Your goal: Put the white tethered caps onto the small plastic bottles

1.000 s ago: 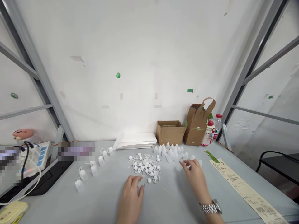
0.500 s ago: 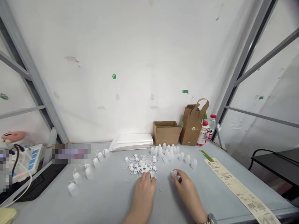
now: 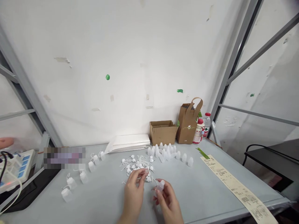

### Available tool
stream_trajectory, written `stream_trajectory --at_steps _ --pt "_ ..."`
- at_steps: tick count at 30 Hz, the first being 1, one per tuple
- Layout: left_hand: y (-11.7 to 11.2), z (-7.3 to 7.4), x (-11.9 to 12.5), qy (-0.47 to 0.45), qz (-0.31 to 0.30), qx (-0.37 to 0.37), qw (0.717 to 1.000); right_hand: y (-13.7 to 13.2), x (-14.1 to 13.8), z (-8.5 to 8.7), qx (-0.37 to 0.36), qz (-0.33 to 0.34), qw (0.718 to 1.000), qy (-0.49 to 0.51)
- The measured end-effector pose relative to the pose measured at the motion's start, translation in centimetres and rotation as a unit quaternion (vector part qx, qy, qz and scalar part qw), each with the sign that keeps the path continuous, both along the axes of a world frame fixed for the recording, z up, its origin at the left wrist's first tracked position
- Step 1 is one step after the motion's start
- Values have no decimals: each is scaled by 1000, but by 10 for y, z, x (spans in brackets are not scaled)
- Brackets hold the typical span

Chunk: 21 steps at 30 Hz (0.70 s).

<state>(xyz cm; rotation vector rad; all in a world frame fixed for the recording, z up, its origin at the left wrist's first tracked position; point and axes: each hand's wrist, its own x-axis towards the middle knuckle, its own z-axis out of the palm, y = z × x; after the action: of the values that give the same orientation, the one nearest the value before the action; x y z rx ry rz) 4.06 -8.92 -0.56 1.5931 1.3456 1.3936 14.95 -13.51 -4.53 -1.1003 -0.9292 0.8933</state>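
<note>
Head view shows the right hand (image 3: 170,199) clamped on a small translucent bottle (image 3: 160,186), held between thumb and fingers, neck up, over the desk (image 3: 105,194). The left hand (image 3: 135,185) is just left of the bottle, at the near side of the white caps (image 3: 139,161); its fingertips are drawn close, grip on a cap undetermined.

The left hand (image 3: 135,184) hides part of the cap pile (image 3: 139,165).
</note>
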Motion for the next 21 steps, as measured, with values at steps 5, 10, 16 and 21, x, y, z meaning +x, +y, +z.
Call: stream_trajectory --at_steps 5,10,16,21 --pt "-13 -4 0 -219 -31 -132 966 3 -12 -9 24 20 999 -42" --pt "-16 -4 -3 -225 -50 -129 965 2 -11 -18 8 24 995 -92" --pt "-20 -4 -5 -226 -83 -126 962 3 -10 -25 23 0 987 -160" --pt "-28 -1 -2 -318 -71 -156 932 2 -9 -18 29 -11 979 -204"
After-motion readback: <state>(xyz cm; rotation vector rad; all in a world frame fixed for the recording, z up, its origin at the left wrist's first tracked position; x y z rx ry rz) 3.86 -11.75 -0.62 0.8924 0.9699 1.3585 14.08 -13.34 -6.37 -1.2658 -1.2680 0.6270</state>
